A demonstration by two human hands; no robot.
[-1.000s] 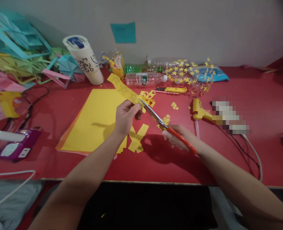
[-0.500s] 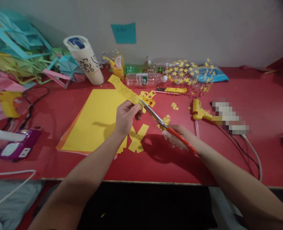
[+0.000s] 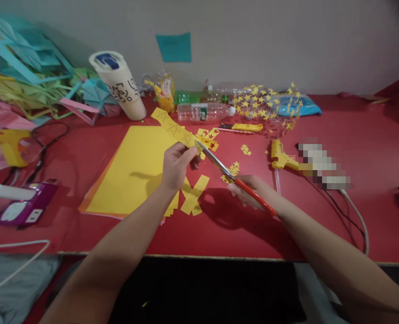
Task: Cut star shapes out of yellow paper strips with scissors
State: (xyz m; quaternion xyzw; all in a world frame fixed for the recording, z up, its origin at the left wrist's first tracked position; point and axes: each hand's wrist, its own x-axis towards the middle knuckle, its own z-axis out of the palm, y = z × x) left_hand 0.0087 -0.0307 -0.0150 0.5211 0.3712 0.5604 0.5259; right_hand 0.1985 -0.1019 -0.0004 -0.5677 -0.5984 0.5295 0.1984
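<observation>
My left hand [image 3: 179, 164] pinches the near end of a yellow paper strip [image 3: 173, 128] with stars drawn on it. In my right hand [image 3: 248, 191] are red-handled scissors [image 3: 224, 170], their blade tips at the strip's held end, right by my left thumb. Under and beside the hands lie crossed yellow strips [image 3: 195, 194], small cut-out stars [image 3: 233, 168] and strips with star-shaped holes [image 3: 210, 138]. A stack of yellow sheets [image 3: 128, 166] is on the red table to the left.
Plastic bottles [image 3: 204, 112], a star-covered bottle [image 3: 253, 101], a yellow cutter [image 3: 249, 128] and a white tumbler [image 3: 127, 90] stand or lie behind. Glue guns are at right [image 3: 280, 157] and left [image 3: 10, 141]; folded paper and a purple power socket [image 3: 27, 204] are at left.
</observation>
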